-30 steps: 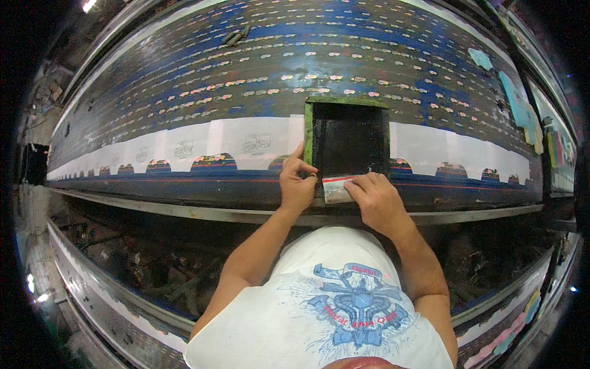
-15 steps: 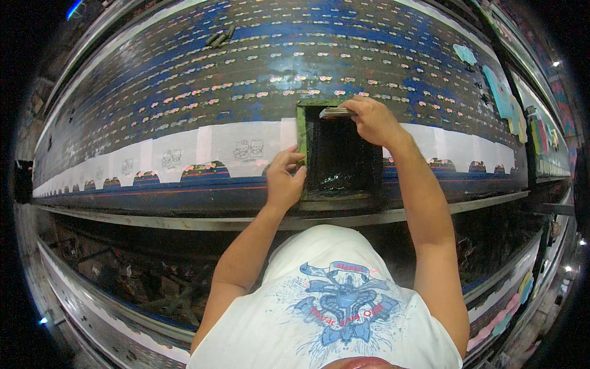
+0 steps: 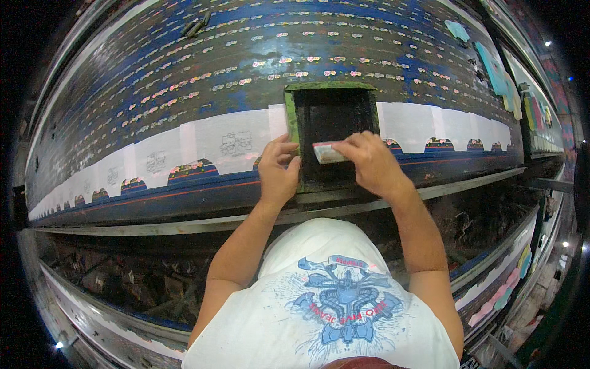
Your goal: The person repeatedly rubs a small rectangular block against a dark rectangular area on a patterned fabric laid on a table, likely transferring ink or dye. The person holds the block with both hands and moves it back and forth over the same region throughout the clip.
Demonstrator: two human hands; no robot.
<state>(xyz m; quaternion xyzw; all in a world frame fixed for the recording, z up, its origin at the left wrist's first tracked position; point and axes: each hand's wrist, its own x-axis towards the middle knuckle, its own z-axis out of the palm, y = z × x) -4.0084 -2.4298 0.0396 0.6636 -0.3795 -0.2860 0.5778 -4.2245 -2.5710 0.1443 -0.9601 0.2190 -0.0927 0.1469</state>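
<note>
A small screen frame with green edging (image 3: pixel 330 87) and a dark inside lies on the long printing table. My left hand (image 3: pixel 279 171) grips its left edge with curled fingers. My right hand (image 3: pixel 373 165) holds a flat squeegee-like blade (image 3: pixel 324 153), pale with a red strip, over the middle of the dark inside. White fabric pieces (image 3: pixel 209 126) with arched cut-outs lie in a row either side of the frame; those on the left carry faint outlined cartoon figures.
Dark cylindrical objects (image 3: pixel 195 24) lie at the table's far part. Pale blue and cream pieces (image 3: pixel 491 64) sit at the right. A metal rail (image 3: pixel 153 229) runs along the near edge, and another long table (image 3: pixel 498 289) shows behind me on the lower right.
My right hand moved the blade from the frame's near end up to its far end, then back down to the middle. My left hand stays at the left edge.
</note>
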